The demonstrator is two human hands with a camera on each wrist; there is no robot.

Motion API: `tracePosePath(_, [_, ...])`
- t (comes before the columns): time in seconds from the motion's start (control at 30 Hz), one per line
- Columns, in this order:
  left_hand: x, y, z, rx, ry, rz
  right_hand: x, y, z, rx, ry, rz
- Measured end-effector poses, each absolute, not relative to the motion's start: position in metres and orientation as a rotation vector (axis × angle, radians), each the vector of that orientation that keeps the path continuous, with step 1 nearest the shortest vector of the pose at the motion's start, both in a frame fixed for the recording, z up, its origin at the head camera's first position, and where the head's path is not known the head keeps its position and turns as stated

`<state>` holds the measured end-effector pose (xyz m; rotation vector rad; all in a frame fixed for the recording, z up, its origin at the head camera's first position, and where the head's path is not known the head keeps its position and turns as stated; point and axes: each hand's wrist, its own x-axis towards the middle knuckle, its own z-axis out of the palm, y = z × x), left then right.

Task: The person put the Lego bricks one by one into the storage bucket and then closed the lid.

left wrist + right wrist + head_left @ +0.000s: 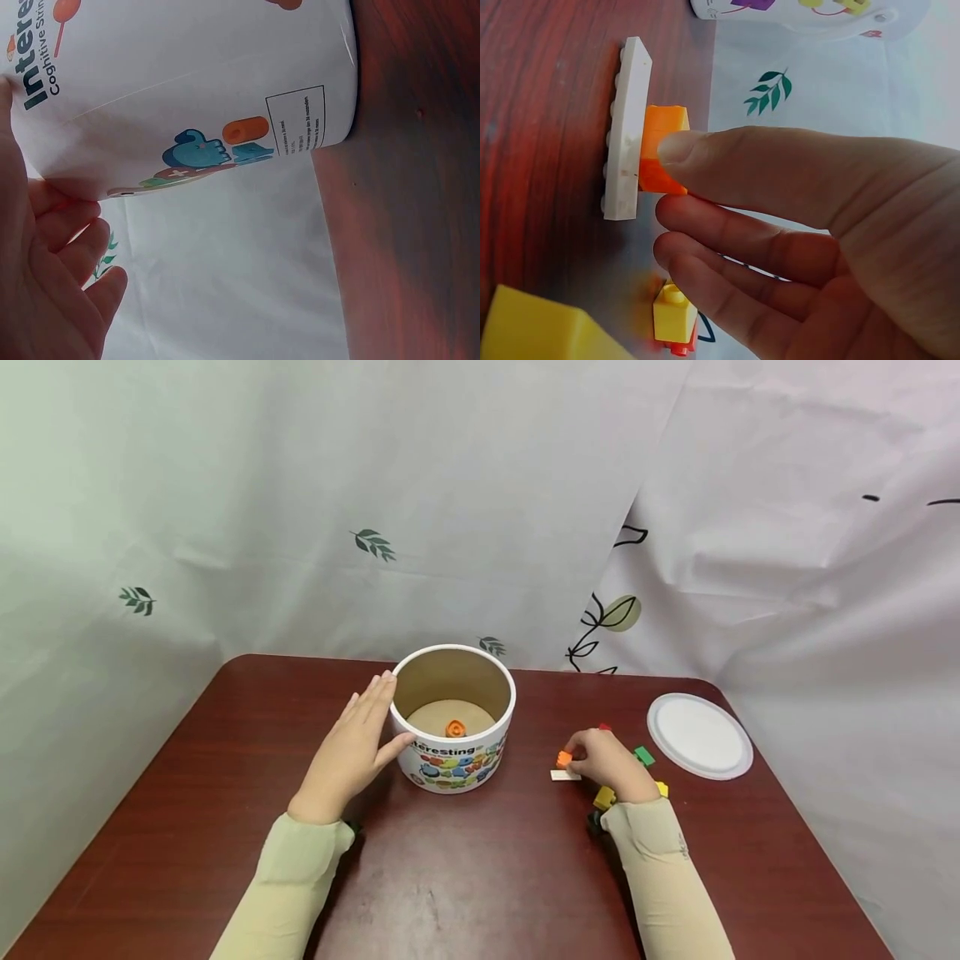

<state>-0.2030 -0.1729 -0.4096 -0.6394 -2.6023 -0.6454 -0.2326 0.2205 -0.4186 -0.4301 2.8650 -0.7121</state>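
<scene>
A white printed bucket (pixel 453 768) stands upright, its top uncovered, with a round orange piece (pixel 455 728) on its floor. My left hand (pixel 348 752) rests at the bucket's left side, fingers extended along the rim and the thumb toward the front. To the right, my right hand (pixel 611 764) pinches an orange block (pixel 660 150), the thumb (pixel 679 146) on its face and the opposing fingertip hidden behind it. Directly against that block in the right wrist view is a long white studded strip (pixel 626 142). The other right fingers are loosely bent.
Around the right wrist lie several toy pieces, including a green block (pixel 644 756), a yellow block (pixel 604 797) and a bit of red (pixel 604 727). A round white lid (pixel 700 735) lies at the table's right edge. A pale curtain (pixel 465 510) hangs behind the table.
</scene>
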Motion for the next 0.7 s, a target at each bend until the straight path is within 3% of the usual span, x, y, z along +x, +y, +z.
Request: tracePosePath(0.7, [-0.2035,-0.1720,-0.4110,-0.647,-2.587,-0.664,-0.2342,0.2225,-0.4167,-0.460,2.988,-0.757])
